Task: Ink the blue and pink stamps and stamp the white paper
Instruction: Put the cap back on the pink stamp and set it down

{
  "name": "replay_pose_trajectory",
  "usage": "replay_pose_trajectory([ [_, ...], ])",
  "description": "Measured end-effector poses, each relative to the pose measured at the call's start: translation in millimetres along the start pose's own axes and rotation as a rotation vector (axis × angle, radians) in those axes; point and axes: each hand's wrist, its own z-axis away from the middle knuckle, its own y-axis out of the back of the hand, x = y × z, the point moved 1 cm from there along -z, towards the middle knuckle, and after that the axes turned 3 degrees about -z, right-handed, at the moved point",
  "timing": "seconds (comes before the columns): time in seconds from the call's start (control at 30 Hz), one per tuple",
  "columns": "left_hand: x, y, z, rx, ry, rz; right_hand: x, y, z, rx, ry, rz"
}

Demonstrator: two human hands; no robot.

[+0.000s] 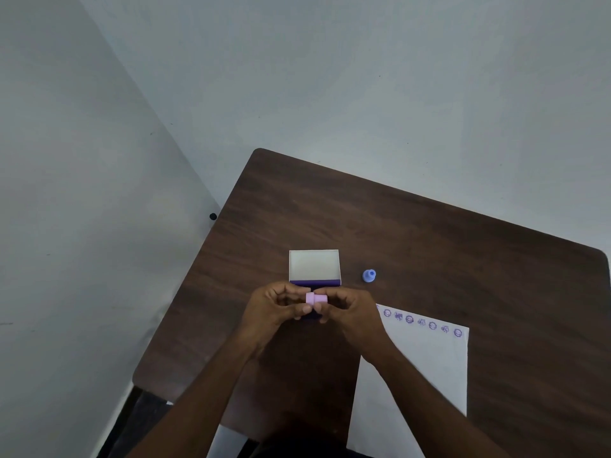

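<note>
The pink stamp (315,299) lies sideways between my two hands, just above the table. My left hand (276,309) pinches its wider end and my right hand (347,309) grips its narrower end. Behind them the ink pad box (314,267) stands with its white lid raised; most of the purple pad is hidden by my fingers. The blue stamp (369,276) stands alone on the table, to the right of the box. The white paper (426,368) lies at the right under my right forearm, with a row of several purple prints along its top edge.
The dark wooden table (429,242) fills the right and middle of the view. Its left edge runs close to a pale wall (82,226). A small black object (213,216) sits by that wall.
</note>
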Motion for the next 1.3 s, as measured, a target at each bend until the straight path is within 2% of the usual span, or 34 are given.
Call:
replay_pose_trajectory([
  [0.17,3.1,-5.5,-2.5,0.015,0.041,0.096,-2.2,3.8,-2.3,0.059,0.064,0.005],
  [0.33,-5.7,-4.9,-7.0,0.033,0.029,-0.053,0.5,1.8,-2.7,0.052,0.042,0.013],
  [0.53,-5.0,-9.0,-13.6,-0.014,0.026,-0.074,2.7,8.4,-2.2,0.073,0.026,-0.013],
  [0.8,-9.3,-25.3,-25.5,-0.017,0.092,0.044,10.1,25.2,-5.0,0.247,-0.029,-0.037],
  [1.03,-12.9,-70.0,-45.3,0.021,0.130,-0.225,36.2,65.2,-9.1,0.535,-0.092,0.164],
  [1.2,-14.8,-104.1,-60.6,0.017,0.128,-0.323,54.3,84.5,-24.8,0.528,-0.242,0.362],
  [1.3,-16.7,-115.3,-69.1,-0.027,0.161,-0.363,57.4,87.9,-36.4,0.522,-0.312,0.393],
])
